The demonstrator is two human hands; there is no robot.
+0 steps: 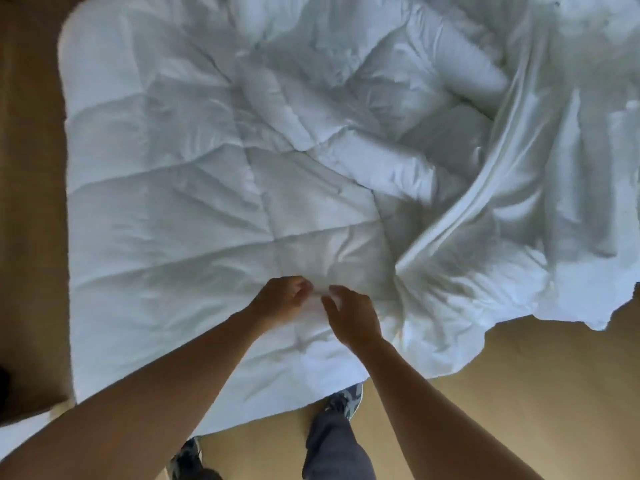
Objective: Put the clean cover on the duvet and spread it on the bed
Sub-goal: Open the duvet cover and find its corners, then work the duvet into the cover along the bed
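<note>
Your forearms reach over the duvet, spread on the floor. Left hand pinches its near edge; right hand curled beside it, grip blurred, cannot tell. Cover bunched on the duvet's right side, nearer your right hand.

Bedroom — white quilted duvet rumpled, tan floor

Blurred at the fingertips of the left hand and the right hand; cannot tell a pinch on the duvet from a mere touch. Cut off at the top edge: the duvet; at the top and right edges: the cover. Half hidden under the duvet's hem: one shoe. Cropped by the bottom edge: the other shoe, the left forearm and the right forearm.
</note>
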